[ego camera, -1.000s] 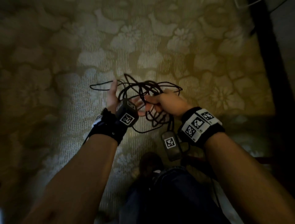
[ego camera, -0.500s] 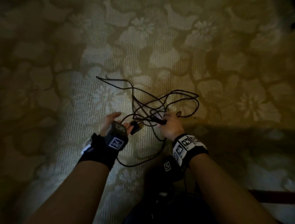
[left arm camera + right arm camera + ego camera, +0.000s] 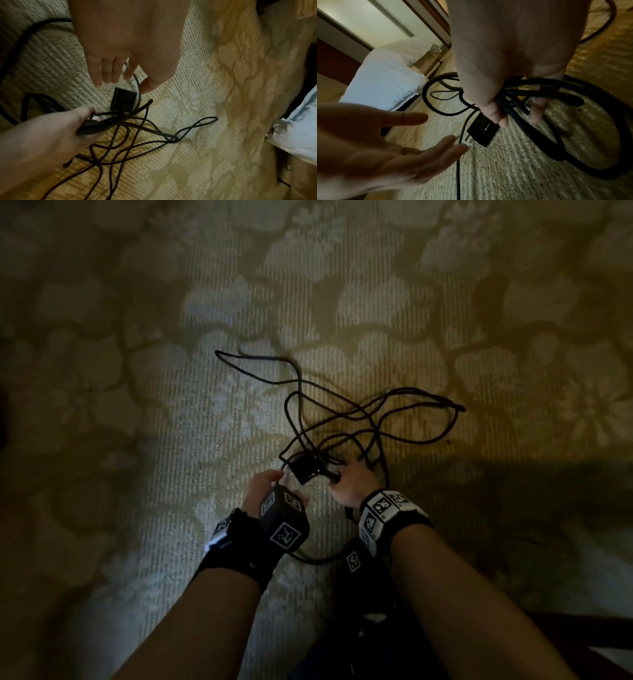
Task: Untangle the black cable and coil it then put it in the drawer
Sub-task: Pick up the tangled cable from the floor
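The black cable [image 3: 253, 358] lies in loose, crossed loops on the patterned carpet [image 3: 205, 440]. Its black plug adapter [image 3: 306, 469] rests on the carpet between my hands. My right hand [image 3: 342, 477] grips a bunch of several strands just right of the adapter. In the right wrist view the thumb and fingers of that hand [image 3: 518, 119] curl around the cable [image 3: 573, 100] above the adapter [image 3: 481, 131]. My left hand [image 3: 122, 85] hovers over the adapter [image 3: 123, 100] with fingers straight and spread, holding nothing. One strand passes under its thumb. No drawer is in view.
White bedding [image 3: 388, 75] lies on the floor to the left, also visible at the right edge as bedding [image 3: 298, 129]. A pale door and wooden frame [image 3: 368, 23] stand behind it. My dark trouser leg [image 3: 359, 628] is below the hands.
Both hands came down from mid-air to the carpet. The left hand let go of the cable and opened. The loops now lie spread on the floor, with the adapter set down.
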{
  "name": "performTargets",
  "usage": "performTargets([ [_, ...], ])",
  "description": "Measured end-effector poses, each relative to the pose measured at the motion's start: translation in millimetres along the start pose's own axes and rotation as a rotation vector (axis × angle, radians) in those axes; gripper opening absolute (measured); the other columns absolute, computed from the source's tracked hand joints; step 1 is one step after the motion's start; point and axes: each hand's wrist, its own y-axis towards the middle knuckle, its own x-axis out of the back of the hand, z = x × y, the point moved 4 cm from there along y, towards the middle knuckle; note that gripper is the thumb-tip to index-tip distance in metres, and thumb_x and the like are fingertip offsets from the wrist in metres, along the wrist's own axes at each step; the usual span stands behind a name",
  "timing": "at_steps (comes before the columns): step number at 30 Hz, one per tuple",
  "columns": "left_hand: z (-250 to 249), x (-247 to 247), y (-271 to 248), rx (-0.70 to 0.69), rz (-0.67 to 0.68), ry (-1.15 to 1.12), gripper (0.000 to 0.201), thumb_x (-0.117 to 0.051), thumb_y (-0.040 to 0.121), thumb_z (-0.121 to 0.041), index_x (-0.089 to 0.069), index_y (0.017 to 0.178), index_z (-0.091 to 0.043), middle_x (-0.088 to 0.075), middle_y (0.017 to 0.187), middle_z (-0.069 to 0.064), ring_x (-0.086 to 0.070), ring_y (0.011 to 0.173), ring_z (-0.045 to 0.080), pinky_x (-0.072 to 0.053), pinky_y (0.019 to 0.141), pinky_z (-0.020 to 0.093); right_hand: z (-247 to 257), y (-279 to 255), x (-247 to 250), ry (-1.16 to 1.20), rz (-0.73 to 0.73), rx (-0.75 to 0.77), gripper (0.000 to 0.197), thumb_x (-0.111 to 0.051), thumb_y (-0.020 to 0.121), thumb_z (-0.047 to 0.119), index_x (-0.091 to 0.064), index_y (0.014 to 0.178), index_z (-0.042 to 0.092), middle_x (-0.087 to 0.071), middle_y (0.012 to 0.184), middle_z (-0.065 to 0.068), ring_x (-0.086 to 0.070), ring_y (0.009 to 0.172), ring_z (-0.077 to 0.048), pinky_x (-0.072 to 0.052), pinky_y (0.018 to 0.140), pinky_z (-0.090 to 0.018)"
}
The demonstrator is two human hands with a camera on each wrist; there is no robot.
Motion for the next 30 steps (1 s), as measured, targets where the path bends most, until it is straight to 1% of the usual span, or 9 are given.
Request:
performTargets([
  [3,2.0,0.9,2.0,-0.011,0.02,-0.005,0.017,-0.051,0.092,-0.019,-0.051,0.08,-0.006,-0.048,0.082,0.015,-0.05,0.073,0.029,-0.047,0.072,0.041,-1.0,5.2,-10.7,-0.111,0.063,-0.03,0.048,-0.044,0.099,0.034,-0.045,0.141,0.011,-0.023,0.155,-0.011,-0.036,0.136,-0.029,-0.04,0.108,-0.038],
  [6,4.5,7.5,5.0,-0.011,0.042,0.011,0.02,-0.05,0.091,-0.018,-0.052,0.075,-0.008,-0.048,0.077,0.011,-0.047,0.07,0.025,-0.044,0.069,0.035,-4.1,2.0,-19.5,-0.063,0.054,-0.039,0.04,-0.044,0.098,0.033,-0.054,0.129,0.01,-0.046,0.139,-0.013,-0.047,0.125,-0.031,-0.046,0.101,-0.04],
  [9,5.9,15.8,2.9,-0.001,0.051,0.047,0.022,-0.053,0.09,-0.027,-0.048,0.075,-0.012,-0.047,0.073,0.013,-0.046,0.067,0.027,-0.04,0.066,0.035,-1.2,-21.9,-10.7,0.19,-0.081,-0.053,0.036,-0.045,0.099,0.037,-0.061,0.113,0.008,-0.059,0.113,-0.014,-0.059,0.109,-0.033,-0.05,0.084,-0.034],
  [12,6.5,4.0,-22.2,-0.015,0.064,0.107,0.023,-0.052,0.09,-0.031,-0.051,0.082,-0.009,-0.046,0.076,0.013,-0.046,0.067,0.028,-0.04,0.067,0.035,16.5,-59.8,33.7,0.361,-0.261,0.0,0.038,-0.047,0.1,0.038,-0.062,0.116,0.007,-0.061,0.096,-0.012,-0.062,0.1,-0.033,-0.044,0.072,-0.03],
  [14,3.7,-9.7,-51.4,-0.095,0.113,0.1,0.037,-0.056,0.081,-0.033,-0.054,0.101,-0.002,-0.051,0.086,0.016,-0.051,0.075,0.03,-0.046,0.076,0.04,36.1,-97.3,77.9,0.386,-0.353,0.061,0.035,-0.048,0.1,0.034,-0.064,0.11,0.004,-0.06,0.088,-0.01,-0.063,0.094,-0.033,-0.04,0.067,-0.029],
  [17,-10.6,-25.7,-100.4,-0.247,0.201,0.141,0.069,-0.058,0.07,-0.035,-0.049,0.132,-0.005,-0.052,0.116,0.014,-0.051,0.103,0.031,-0.042,0.106,0.047,66.4,-166.2,137.5,0.435,-0.436,0.153,0.033,-0.052,0.098,0.03,-0.067,0.097,0.001,-0.065,0.087,-0.016,-0.062,0.087,-0.031,-0.044,0.068,-0.037],
  [24,-52.1,-29.8,-249.4,-0.245,0.395,0.145,0.087,-0.065,0.072,-0.055,-0.039,0.132,0.002,-0.053,0.131,0.025,-0.057,0.114,0.044,-0.043,0.097,0.057,134.5,-349.0,226.9,0.434,-0.608,0.29,0.027,-0.052,0.098,0.028,-0.067,0.083,0.011,-0.051,0.065,0.0,-0.048,0.057,-0.012,-0.04,0.056,-0.025],
  [27,-59.7,-12.3,-329.1,-0.384,0.375,0.246,0.075,-0.07,0.075,-0.042,-0.042,0.135,-0.007,-0.055,0.124,0.021,-0.06,0.103,0.039,-0.047,0.094,0.056,165.9,-431.0,246.1,0.404,-0.707,0.345,0.025,-0.054,0.096,0.027,-0.068,0.086,0.009,-0.058,0.071,0.003,-0.05,0.061,-0.007,-0.041,0.061,-0.024],
  [30,-59.0,-1.8,-394.5,-0.524,0.362,0.342,0.06,-0.064,0.081,-0.021,-0.043,0.137,-0.01,-0.05,0.131,0.014,-0.055,0.114,0.037,-0.051,0.086,0.045,196.1,-508.4,259.5,0.385,-0.818,0.415,0.023,-0.053,0.097,0.024,-0.065,0.079,0.014,-0.049,0.045,0.022,-0.045,0.044,0.004,-0.034,0.047,-0.011],
])
